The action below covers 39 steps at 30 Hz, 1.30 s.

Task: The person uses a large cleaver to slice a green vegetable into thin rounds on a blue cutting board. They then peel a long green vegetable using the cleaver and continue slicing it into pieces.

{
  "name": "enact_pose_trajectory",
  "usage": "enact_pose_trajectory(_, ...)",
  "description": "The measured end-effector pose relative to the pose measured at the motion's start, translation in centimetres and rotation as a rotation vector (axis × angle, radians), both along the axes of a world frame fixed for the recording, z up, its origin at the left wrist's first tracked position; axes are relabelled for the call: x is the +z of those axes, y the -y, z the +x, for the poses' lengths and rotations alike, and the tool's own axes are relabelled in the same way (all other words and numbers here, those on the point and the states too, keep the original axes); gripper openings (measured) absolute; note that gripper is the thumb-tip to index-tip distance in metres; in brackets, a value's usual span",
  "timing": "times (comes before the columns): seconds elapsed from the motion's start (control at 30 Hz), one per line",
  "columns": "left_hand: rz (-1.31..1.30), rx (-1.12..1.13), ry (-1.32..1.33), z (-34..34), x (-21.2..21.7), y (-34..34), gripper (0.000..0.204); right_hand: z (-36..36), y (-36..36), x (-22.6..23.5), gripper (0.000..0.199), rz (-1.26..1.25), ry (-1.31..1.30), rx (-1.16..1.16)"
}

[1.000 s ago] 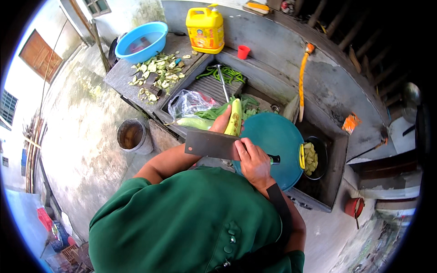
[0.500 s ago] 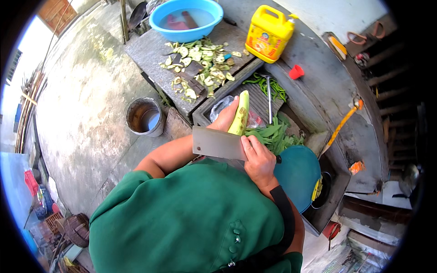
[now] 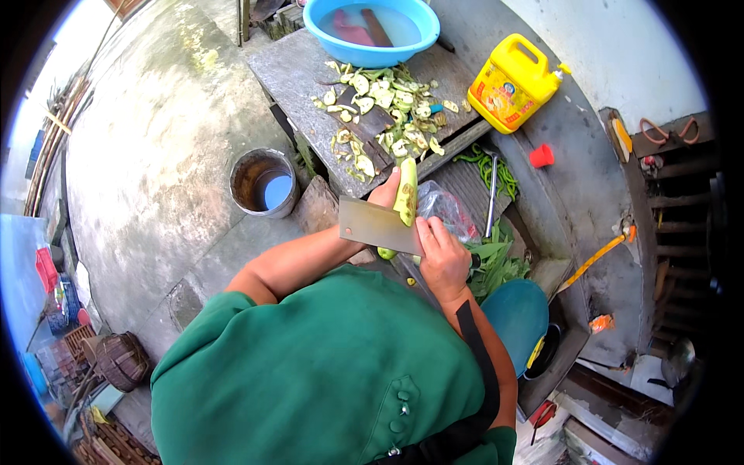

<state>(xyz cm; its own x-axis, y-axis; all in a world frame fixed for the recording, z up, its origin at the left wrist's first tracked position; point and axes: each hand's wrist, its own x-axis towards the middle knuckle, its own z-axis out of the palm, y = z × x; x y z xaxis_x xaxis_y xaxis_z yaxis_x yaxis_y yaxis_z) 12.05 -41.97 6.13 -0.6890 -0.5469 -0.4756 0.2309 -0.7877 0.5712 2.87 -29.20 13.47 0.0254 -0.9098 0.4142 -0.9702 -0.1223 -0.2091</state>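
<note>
Left hand point(image 3: 385, 192) closing round green gourd point(image 3: 406, 191), right hand point(image 3: 442, 256) gripping cleaver point(image 3: 370, 225), blade resting against gourd, peelings point(image 3: 380, 108) lying beyond

The worktop point(image 3: 294, 70) is bare at 10 o'clock. At 12 o'clock, peelings point(image 3: 380, 108) and a blue basin point(image 3: 372, 31) block it. At 2 o'clock stands a yellow jug point(image 3: 511, 85); a metal bucket point(image 3: 263, 182) sits at 9 o'clock.

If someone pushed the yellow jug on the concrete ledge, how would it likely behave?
The yellow jug lies tilted on the concrete ledge, so it would probably slide rather than tip. It looks like rigid plastic, likely stiff to grip by its handle. Its fill level, and so its weight, cannot be told.
</note>
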Motion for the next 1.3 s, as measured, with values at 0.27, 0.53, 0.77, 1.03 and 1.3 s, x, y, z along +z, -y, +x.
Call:
enact_pose_trajectory(0.27, -0.094, 0.113, -0.246, 2.0, -3.1, 2.1, 0.043, 0.7, 3.5, -0.2, 0.035, -0.072, 0.005, 0.117)
enact_pose_trajectory(0.53, 0.074, 0.179, 0.019, 3.3, -0.1, 3.1, 0.05, 1.7, 5.1, -1.6, 0.035, -0.006, 0.226, 0.091)
enact_pose_trajectory(0.77, -0.131, 0.096, 0.061, 3.8, 1.1, 3.5, 0.05, 1.3, 6.2, -0.6, 0.031, 0.068, 0.13, 0.144)
enact_pose_trajectory(1.03, 0.312, 0.081, -0.211, 2.7, -0.2, 5.5, 0.041, 1.1, 8.1, -0.5, 0.027, 0.017, 0.224, 0.061)
enact_pose_trajectory(1.3, 0.143, 0.142, 0.002, 2.2, 0.4, 5.0, 0.035, -0.2, 8.4, -0.9, 0.025, 0.181, 0.527, -0.049)
